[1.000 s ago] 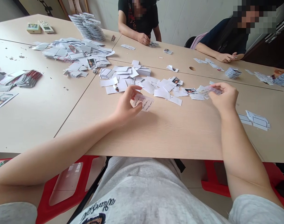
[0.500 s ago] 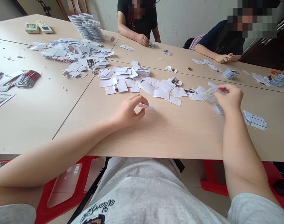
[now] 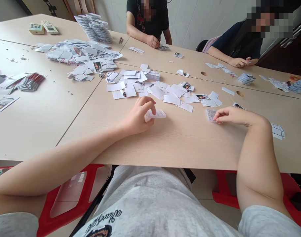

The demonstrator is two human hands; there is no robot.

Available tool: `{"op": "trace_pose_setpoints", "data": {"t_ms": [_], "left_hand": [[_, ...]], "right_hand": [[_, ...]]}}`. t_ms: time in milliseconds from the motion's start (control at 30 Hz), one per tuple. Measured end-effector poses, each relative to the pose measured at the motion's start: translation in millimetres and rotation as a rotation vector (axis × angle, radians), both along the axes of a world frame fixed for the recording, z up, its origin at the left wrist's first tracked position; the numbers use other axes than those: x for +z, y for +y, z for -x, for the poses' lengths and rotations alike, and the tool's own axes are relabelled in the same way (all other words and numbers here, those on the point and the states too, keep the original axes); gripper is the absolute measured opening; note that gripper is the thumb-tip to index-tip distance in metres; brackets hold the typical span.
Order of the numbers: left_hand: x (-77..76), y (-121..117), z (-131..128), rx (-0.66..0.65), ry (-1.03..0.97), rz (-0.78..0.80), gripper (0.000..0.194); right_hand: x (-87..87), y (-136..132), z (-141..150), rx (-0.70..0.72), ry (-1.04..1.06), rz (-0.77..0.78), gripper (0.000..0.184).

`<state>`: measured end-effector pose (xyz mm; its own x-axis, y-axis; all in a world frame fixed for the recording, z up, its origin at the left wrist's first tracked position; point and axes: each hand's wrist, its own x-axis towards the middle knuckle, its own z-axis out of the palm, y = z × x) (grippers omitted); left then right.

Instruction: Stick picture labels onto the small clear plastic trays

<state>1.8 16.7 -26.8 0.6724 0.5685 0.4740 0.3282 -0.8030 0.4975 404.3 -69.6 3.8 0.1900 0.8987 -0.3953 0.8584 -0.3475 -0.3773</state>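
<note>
We have our left hand [image 3: 140, 116] over the near part of the table [image 3: 165, 144], thumb and forefinger curled around a clear plastic piece [image 3: 159, 114] and clamped on its left end. The rest of the piece sticks out to the right of the fingertips, above the wood.

Our right hand [image 3: 235, 115] is well apart from the left, bent at the wrist, with its fingertips at the right edge of a small clear packet [image 3: 210, 115]. The fingers touch or cover that edge — we cannot tell whether they pinch it. The packet lies just below the right end of the loose white papers [image 3: 171, 98], which spread across the middle of the table and overlap one another; a few show dark pictures.

To our right, partly behind the forearm, lie some lined slips [image 3: 278, 131]. To our left we see a bundle with red edges [image 3: 30, 82] and a picture card [image 3: 3, 105] near it. Farther back sits a large heap of papers [image 3: 73, 54], with tall stacks of packets [image 3: 95, 29] behind it — and a remote control [image 3: 50, 27] beside a small box [image 3: 36, 28].

Across from us, one person's hand [image 3: 152, 41] is at some small cards [image 3: 163, 47]. Another person's hands [image 3: 240, 62] are close together, near a short stack [image 3: 246, 78].
</note>
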Motion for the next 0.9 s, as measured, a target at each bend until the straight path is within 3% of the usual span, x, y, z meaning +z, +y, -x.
{"op": "trace_pose_setpoints", "data": {"t_ms": [400,633,800,900], "left_hand": [[-9.8,3,-1,0.074,0.075,0.057,0.055],[-4.5,3,1,0.049,0.166,0.089,0.054],[5.6,20,8,0.325,0.249,0.078,0.035],[16.1,32,15,0.536,0.332,0.083,0.045]], "right_hand": [[7.2,-1,3,0.052,-0.019,0.192,0.017],[8.7,-1,6,0.050,-0.049,0.186,0.017],[10.6,-3,10,0.048,-0.052,0.176,0.016],[11.3,-3,13,0.055,-0.047,0.174,0.017]]}}
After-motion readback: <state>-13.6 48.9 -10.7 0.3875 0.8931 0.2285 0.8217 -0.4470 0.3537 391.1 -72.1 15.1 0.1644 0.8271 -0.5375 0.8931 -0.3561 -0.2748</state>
